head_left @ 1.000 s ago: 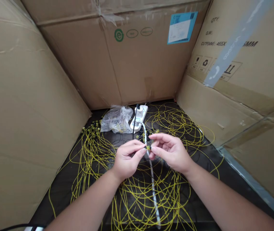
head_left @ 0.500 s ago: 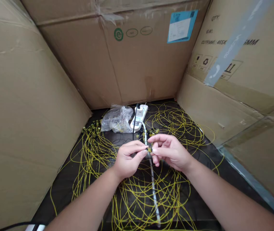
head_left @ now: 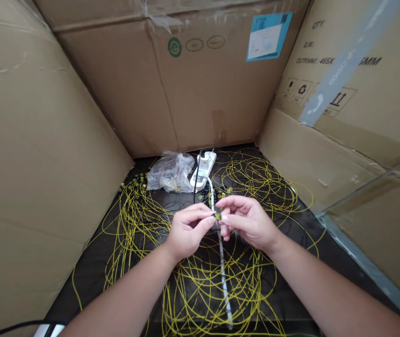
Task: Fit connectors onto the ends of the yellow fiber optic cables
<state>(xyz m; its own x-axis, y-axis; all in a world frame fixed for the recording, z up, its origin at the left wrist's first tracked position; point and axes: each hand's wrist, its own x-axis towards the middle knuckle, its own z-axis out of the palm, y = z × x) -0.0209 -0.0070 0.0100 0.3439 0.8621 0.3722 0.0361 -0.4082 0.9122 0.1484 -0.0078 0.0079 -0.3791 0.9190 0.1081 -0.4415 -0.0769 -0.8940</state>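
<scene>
My left hand (head_left: 186, 231) and my right hand (head_left: 247, 222) meet fingertip to fingertip over a black table. Between them they pinch a small yellow connector (head_left: 217, 216) on the end of a thin yellow cable. Both hands grip it with thumb and forefinger. Loops of yellow cable (head_left: 200, 285) lie tangled under and around the hands. A white cord (head_left: 223, 271) runs from the near edge, under the hands, to a white power strip (head_left: 203, 171) at the back.
A clear plastic bag (head_left: 170, 175) of small parts lies left of the power strip. More small yellow connectors (head_left: 133, 185) lie at the back left. Tall cardboard boxes (head_left: 186, 93) wall the table on the left, back and right. A black cable (head_left: 10, 325) shows at the bottom left.
My right hand's fingers have curled in closer to the left hand on the connector. The view has shifted slightly; the hands stay in the same place.
</scene>
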